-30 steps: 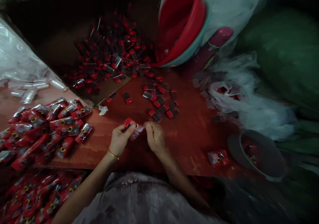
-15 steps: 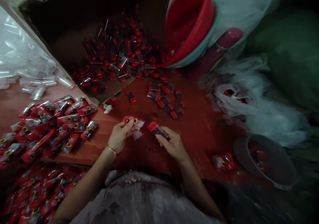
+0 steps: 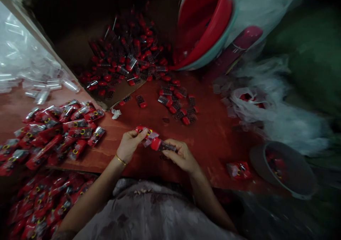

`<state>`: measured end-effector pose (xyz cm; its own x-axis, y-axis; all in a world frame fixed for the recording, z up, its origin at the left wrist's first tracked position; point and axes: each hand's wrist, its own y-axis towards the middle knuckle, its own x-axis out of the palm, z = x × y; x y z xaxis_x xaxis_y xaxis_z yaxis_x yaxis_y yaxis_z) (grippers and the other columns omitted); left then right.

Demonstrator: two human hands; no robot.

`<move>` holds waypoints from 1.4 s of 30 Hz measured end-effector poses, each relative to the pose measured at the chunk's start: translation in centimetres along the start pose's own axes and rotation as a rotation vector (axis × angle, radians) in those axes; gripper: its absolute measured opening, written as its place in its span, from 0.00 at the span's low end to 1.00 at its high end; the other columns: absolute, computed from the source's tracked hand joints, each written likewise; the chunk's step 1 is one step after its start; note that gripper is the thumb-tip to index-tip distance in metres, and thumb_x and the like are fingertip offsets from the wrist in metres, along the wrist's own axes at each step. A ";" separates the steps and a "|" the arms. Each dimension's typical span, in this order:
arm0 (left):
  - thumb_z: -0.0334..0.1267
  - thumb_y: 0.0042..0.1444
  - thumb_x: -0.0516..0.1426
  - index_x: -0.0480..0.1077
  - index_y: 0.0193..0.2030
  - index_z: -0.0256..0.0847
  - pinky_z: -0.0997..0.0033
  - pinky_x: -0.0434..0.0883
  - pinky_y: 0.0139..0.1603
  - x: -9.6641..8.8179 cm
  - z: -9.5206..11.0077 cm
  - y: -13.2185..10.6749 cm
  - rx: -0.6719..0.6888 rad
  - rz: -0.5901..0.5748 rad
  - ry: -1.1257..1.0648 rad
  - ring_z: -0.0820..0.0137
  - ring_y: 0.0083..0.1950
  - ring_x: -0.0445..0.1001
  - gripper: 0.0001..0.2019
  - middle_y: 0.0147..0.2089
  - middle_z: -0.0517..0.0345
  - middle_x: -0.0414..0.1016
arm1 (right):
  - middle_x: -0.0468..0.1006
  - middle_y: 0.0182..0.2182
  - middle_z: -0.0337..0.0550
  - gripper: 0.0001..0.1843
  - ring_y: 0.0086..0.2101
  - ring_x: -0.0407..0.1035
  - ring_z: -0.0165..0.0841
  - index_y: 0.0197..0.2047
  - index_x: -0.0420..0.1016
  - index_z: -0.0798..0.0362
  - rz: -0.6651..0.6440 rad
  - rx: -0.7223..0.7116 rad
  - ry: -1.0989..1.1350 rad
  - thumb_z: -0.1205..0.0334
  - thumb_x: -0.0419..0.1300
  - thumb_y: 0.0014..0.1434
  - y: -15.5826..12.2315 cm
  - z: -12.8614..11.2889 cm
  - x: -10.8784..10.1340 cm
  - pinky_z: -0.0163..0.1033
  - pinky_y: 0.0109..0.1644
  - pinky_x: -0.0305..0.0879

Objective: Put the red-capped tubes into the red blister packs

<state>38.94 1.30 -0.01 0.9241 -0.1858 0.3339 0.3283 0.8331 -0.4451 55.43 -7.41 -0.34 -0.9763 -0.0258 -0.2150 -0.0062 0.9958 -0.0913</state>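
Between the thumb and fingers of my left hand [image 3: 130, 144] is a small red printed plastic pouch [image 3: 151, 134] with a clear part. My right hand [image 3: 182, 155] grips a small clear container with a red cap [image 3: 156, 144] and dark contents. The cap points left and meets or overlaps the pouch's near end; I cannot tell whether it is inside. Beyond my hands, several similar red-capped containers [image 3: 174, 108] lie loose on the red table [image 3: 213, 140]. To the left is a heap of filled red pouches [image 3: 71, 126].
An open cardboard box [image 3: 117, 99] on its side spills red-capped containers. Red and teal basins [image 3: 226, 30] lean beside it, near a magenta flask [image 3: 234, 51]. Clear tubes [image 3: 50, 85] lie at left. A grey tub [image 3: 290, 172] and plastic bags [image 3: 293, 122] stand at right.
My right hand has brought the container left and slightly down, so its red cap now meets the pouch. My left hand with the pouch has shifted slightly right.
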 end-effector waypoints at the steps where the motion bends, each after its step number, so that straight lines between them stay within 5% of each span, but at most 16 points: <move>1: 0.49 0.31 0.67 0.77 0.24 0.34 0.76 0.67 0.30 -0.1 0.1 0.0 0.004 -0.005 0.011 0.77 0.24 0.68 0.19 0.22 0.59 0.75 | 0.65 0.18 0.35 0.07 0.20 0.59 0.26 0.27 0.70 0.55 -0.007 0.007 0.004 0.60 0.56 0.49 0.0 0.0 0.0 0.30 0.23 0.54; 6: 0.51 0.31 0.67 0.76 0.21 0.35 0.77 0.64 0.26 -0.2 0.9 0.0 0.004 -0.035 0.065 0.78 0.21 0.64 0.18 0.18 0.61 0.71 | 0.66 0.19 0.35 0.08 0.20 0.59 0.26 0.27 0.71 0.55 -0.010 0.024 0.037 0.59 0.56 0.49 -0.4 0.0 0.0 0.30 0.23 0.54; 17: 0.45 0.40 0.65 0.78 0.30 0.37 0.74 0.68 0.36 -0.7 0.5 0.2 0.112 -0.199 0.234 0.71 0.31 0.71 0.13 0.30 0.57 0.78 | 0.66 0.17 0.32 0.08 0.15 0.56 0.22 0.30 0.70 0.54 -0.022 0.127 0.231 0.58 0.57 0.48 0.0 0.7 0.1 0.28 0.17 0.51; 22: 0.40 0.34 0.68 0.77 0.30 0.36 0.73 0.69 0.35 0.2 -0.3 0.0 0.067 -0.178 0.128 0.72 0.30 0.71 0.14 0.29 0.58 0.78 | 0.64 0.16 0.31 0.08 0.15 0.55 0.21 0.29 0.68 0.54 -0.014 0.125 0.237 0.58 0.57 0.49 0.4 1.0 0.8 0.26 0.15 0.50; 35: 0.44 0.36 0.67 0.74 0.30 0.35 0.77 0.67 0.34 1.7 -3.9 -0.6 0.081 0.035 -0.102 0.77 0.28 0.70 0.16 0.28 0.59 0.76 | 0.58 0.18 0.31 0.09 0.18 0.53 0.24 0.33 0.65 0.51 0.252 0.025 0.157 0.54 0.54 0.56 0.6 2.0 3.3 0.28 0.20 0.56; 42: 0.45 0.34 0.67 0.73 0.27 0.34 0.75 0.67 0.35 1.5 -3.4 0.1 -0.002 0.014 -0.188 0.75 0.28 0.70 0.17 0.27 0.57 0.75 | 0.64 0.24 0.34 0.09 0.22 0.57 0.24 0.33 0.65 0.52 0.147 -0.013 0.077 0.55 0.53 0.58 1.3 2.5 4.0 0.28 0.23 0.57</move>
<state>41.02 -0.64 -2.45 0.8757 -0.0735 0.4773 0.3166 0.8337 -0.4525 52.09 -6.45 -3.78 -0.9806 0.1262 -0.1499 0.1353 0.9894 -0.0522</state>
